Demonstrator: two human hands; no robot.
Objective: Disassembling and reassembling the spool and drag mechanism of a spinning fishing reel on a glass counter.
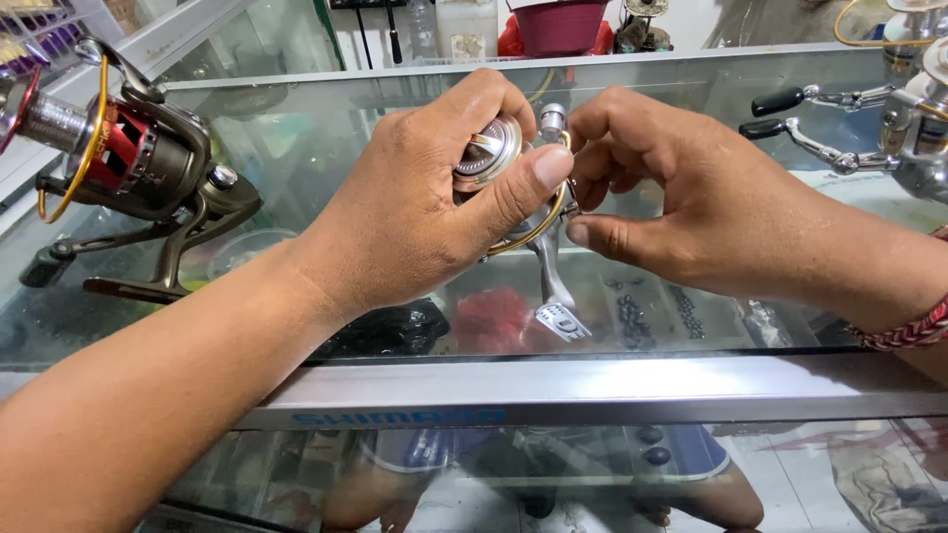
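Tackle shop: glass display counter (296,148), spinning reels (128,158) on top (sinkers (632,316) inside).

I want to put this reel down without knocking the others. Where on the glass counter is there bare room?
The glass counter is bare between the red-and-black reel at left and the left hand, and below the silver reel toward the metal front edge. The right end is crowded by the silver reels and the right hand.

Single head-worn view, looking forward and steeply down onto a glass display counter (296,158). Close range: both forearms enter from the lower corners and fill mid-frame. The counter's metal front rail (592,390) crosses low; shelves behind the counter line the top edge.
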